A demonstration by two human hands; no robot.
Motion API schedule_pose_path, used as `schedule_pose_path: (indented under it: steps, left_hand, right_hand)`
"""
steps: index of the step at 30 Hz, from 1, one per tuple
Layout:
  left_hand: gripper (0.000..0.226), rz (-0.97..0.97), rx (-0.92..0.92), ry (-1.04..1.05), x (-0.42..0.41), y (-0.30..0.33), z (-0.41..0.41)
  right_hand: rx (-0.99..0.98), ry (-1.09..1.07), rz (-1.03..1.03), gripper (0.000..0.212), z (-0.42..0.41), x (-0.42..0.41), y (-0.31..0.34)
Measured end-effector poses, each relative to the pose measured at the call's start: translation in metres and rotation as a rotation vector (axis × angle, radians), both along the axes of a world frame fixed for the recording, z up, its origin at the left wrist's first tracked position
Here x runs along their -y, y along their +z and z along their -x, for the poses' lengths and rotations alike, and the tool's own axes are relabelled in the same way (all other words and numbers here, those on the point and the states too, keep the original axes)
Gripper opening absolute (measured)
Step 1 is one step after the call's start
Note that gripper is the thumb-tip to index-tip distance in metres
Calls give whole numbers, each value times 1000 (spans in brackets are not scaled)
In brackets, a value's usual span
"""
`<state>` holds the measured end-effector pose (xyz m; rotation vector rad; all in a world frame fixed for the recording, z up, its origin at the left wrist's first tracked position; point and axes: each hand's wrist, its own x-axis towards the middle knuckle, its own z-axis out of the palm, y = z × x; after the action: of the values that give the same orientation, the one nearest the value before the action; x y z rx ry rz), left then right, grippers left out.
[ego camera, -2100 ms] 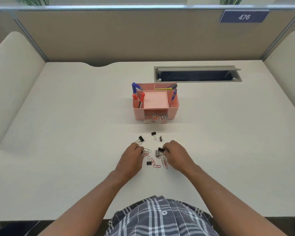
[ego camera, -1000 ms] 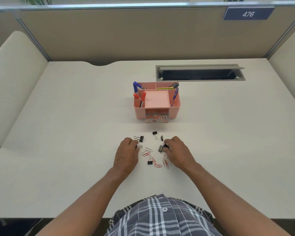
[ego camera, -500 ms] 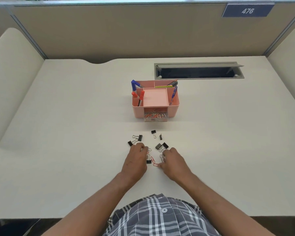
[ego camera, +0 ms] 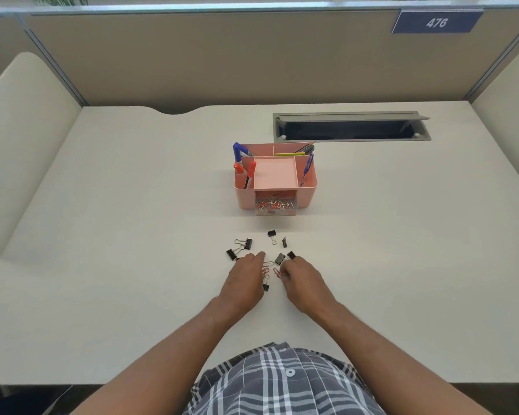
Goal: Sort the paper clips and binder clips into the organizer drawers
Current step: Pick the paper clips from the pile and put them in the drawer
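Note:
A pink desk organizer (ego camera: 307, 187) stands mid-desk. Its clear lower drawer (ego camera: 276, 207) is pulled out a little and holds red and silver paper clips. In front of it several black binder clips lie scattered, among them a binder clip (ego camera: 247, 243) at the left, a binder clip (ego camera: 271, 234) nearer the organizer, and a binder clip (ego camera: 280, 258). Loose paper clips (ego camera: 266, 268) lie between my hands. My left hand (ego camera: 244, 283) rests palm down beside them, fingers spread. My right hand (ego camera: 303, 283) pinches a red paper clip (ego camera: 277, 273) at its fingertips.
Blue and red markers (ego camera: 237, 151) and pens stand in the organizer's upper compartments. An open grey cable hatch (ego camera: 351, 127) is set into the desk behind it, at the right. Partition walls enclose the desk on three sides.
Both hands have drawn back toward me from the binder clips onto the paper clips. A pair of binder clips by the right hand and one at the far left now lie uncovered.

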<state>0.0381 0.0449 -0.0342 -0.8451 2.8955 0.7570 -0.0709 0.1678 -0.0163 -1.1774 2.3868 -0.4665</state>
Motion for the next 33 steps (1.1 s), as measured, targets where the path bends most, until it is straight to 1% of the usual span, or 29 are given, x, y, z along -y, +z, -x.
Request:
schedule_pose_path:
  steps: [3, 5, 10, 18, 23, 29, 33]
  left_hand:
    - [13, 22, 55, -7, 3, 1, 4]
    - [9, 13, 74, 10, 4, 2, 5]
    - [13, -43, 91, 69, 4, 7, 9]
    - [15, -56, 81, 82, 4, 10, 9]
    - [19, -38, 66, 59, 2, 13, 7]
    - [18, -138, 0, 132, 5, 22, 6]
    - [17, -255, -68, 235, 13, 34, 10]
  right_hand:
    - [36, -8, 3, 16, 2, 0, 4]
    - [64, -18, -3, 17, 4, 0, 6]
    - [172, -107, 17, 24, 10, -1, 10]
    - [256, -181, 60, 24, 22, 0, 15]
    - [312, -232, 116, 18, 26, 1, 16]
    - [356, -260, 158, 15, 25, 3, 16]
    - [398, -289, 206, 16, 28, 4, 20]
